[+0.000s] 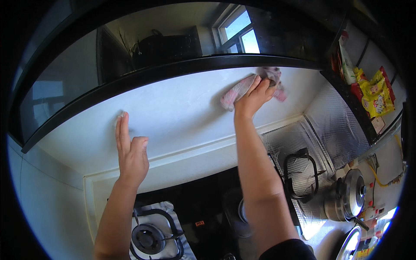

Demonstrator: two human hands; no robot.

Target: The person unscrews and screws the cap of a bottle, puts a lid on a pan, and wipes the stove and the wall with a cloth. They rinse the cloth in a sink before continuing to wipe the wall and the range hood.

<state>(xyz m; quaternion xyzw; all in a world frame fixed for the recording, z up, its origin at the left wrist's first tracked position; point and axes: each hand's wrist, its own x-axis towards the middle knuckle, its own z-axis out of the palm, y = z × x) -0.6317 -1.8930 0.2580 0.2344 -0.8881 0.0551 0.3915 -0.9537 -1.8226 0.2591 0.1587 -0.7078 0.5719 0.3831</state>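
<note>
Right hand: this bare hand is high on the white wall, its fingers bent and clamped on the cloth.
Cloth: the bunched pink and gray cloth is under that hand, against the wall, just below the shiny black panel.
Left hand: this one holds nothing. Two fingers point up side by side, the thumb sticks out, and the tips look close to the wall. I can't tell if they touch.
Wiping so far: it looks midway to me. The wall looks mostly white, but I can't tell which spots are wiped.
Wiping left: maybe the corner by the shiny foil; I can't be sure.
Stove: the round gas burner sits below, without a pot on it.
</note>
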